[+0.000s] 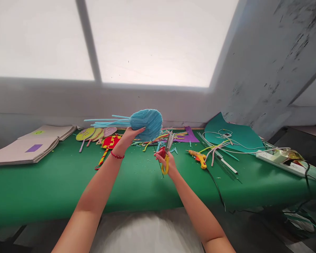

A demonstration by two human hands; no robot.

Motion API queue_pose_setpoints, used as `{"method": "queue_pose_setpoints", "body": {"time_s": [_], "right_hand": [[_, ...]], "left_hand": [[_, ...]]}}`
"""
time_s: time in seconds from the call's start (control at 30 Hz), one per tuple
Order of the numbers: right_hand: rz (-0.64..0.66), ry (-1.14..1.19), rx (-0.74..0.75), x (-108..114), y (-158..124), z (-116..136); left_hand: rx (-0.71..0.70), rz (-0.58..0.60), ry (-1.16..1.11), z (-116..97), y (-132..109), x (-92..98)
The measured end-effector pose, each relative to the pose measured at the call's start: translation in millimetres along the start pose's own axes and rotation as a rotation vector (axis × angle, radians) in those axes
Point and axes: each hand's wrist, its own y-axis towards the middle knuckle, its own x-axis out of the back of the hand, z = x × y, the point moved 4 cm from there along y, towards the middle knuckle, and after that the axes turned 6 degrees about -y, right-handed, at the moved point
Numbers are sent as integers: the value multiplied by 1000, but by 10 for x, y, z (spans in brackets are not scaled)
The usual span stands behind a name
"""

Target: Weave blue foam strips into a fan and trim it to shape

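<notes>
Inside the near edge of the green table (137, 191), my right hand (171, 163) curls its fingers around scissors (170, 142) with yellow and red handles, metal blades upward. Farther out, my left hand (129, 138) clamps the fuzzy, ridged blue disc (149, 122) at its lower-left rim, thumb in front, fingers hidden behind; straight strands (109, 123) jut left. Colourful scraps (181, 135) litter the far edge.
</notes>
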Motion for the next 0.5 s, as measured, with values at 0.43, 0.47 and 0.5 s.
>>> {"method": "queue_pose_setpoints", "body": {"time_s": [0.43, 0.47, 0.5], "right_hand": [[-138, 16, 82, -163, -92, -151], [-158, 14, 98, -149, -90, -129], [-177, 13, 114, -134, -88, -103]], "left_hand": [[180, -2, 12, 73, 25, 110], [195, 51, -59, 87, 21, 122], [194, 107, -145, 112, 1, 125]]}}
